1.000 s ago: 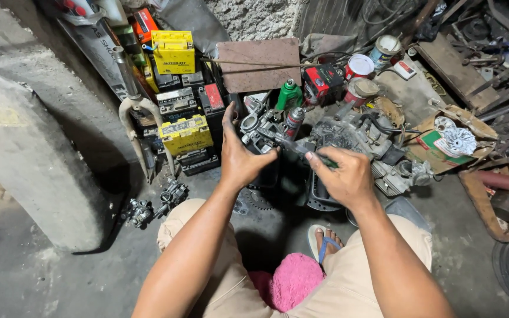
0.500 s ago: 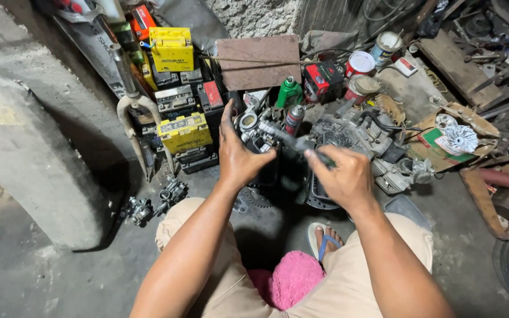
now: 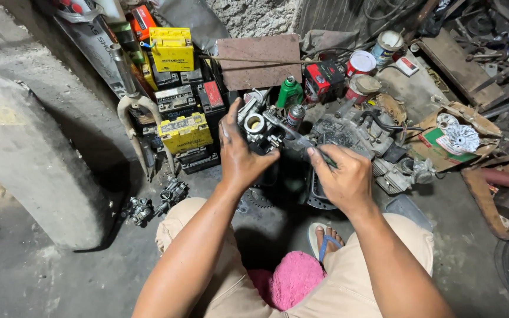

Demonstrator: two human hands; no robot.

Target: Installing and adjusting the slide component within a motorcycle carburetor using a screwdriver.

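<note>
We've got the carburetor (image 3: 259, 131) up in the left hand (image 3: 240, 154), fingers wrapped around its body from behind and below, so the open round bore faces up toward us and stays put against tool pressure. Right hand (image 3: 343, 176) is closed in a fist on the handle of a screwdriver (image 3: 299, 140), shaft angled up and left, tip landing on the carburetor's right side (exact screw it meets is too small to tell). Holding the part in the air rather than on the floor keeps it clear of the grime below.

Relative to the carburetor:
- just behind it, a green bottle (image 3: 290, 91) and a small spray can (image 3: 295, 115)
- to its right, an oily engine block (image 3: 363, 138) on the floor, near enough to be touching distance
- to its left, a stack of yellow and black batteries (image 3: 185, 131)
- lower left, well apart, two more small carburetor-like parts (image 3: 157, 201) on the concrete
- below it, our knees and a pink cloth (image 3: 290, 281) (kept in the lap, handy for wiping, we'd guess)
</note>
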